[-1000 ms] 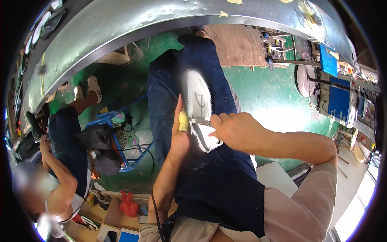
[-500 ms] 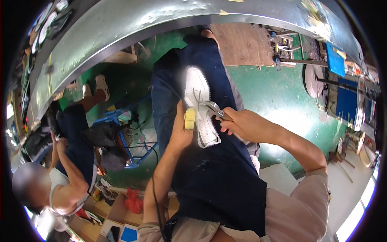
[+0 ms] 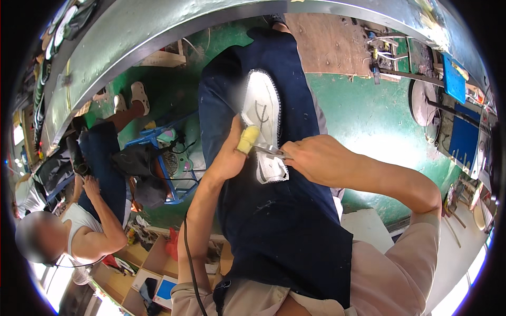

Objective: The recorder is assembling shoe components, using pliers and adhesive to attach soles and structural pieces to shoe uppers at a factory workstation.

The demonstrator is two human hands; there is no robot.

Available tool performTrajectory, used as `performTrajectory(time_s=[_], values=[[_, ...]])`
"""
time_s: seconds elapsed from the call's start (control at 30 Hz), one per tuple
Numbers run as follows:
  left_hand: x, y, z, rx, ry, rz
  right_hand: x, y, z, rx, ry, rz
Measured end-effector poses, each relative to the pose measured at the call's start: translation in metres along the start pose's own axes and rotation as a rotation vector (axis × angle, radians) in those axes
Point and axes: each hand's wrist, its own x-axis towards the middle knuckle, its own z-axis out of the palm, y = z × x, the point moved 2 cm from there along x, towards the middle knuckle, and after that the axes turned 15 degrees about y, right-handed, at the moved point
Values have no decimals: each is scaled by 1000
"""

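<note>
A long white sole-shaped shoe piece (image 3: pixel 263 100) lies over my dark blue apron (image 3: pixel 284 221), between my thighs. Toothed stitching runs round its rim, and dark curved lines mark its face. My left hand (image 3: pixel 227 160) grips the piece's left side; its thumb lies on top, wrapped in yellow tape (image 3: pixel 249 138). Most of the left fingers are hidden underneath. My right hand (image 3: pixel 321 158) is closed round metal pincers (image 3: pixel 271 151). Their head lies across the narrow part of the piece, close to the taped thumb. Whether the jaws bite anything cannot be made out.
A grey metal-topped bench (image 3: pixel 158 34) curves across the front. At left, a co-worker (image 3: pixel 95 221) sits handling a dark object beside a blue-framed stool (image 3: pixel 171 192). Wooden compartments (image 3: pixel 134 287) stand lower left. A round-based stand (image 3: pixel 423 102) is at right.
The pincers have moved from the piece's right edge across its narrow part towards my left thumb. My right wrist has turned, and the shoe piece has shifted slightly up in view.
</note>
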Motion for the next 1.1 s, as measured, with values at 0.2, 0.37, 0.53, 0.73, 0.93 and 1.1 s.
performTrajectory(time_s=[0.2,0.37,0.53,0.73,0.93,1.1], values=[[9,-16,2,-312,-89,-114,3,11,-25,315,-96,121],[1,-7,18,-5,27,96,13,-5,0,-105,-192,-129],[3,-15,28,-226,89,79,5,-5,2,-129,-253,-68],[-18,-41,39,-262,123,287,-5,15,-12,424,-456,445],[-28,-40,42,-100,227,331,-29,3,22,-10,-280,-90],[-32,-29,41,-140,-25,227,-33,-5,-37,-37,-337,136]])
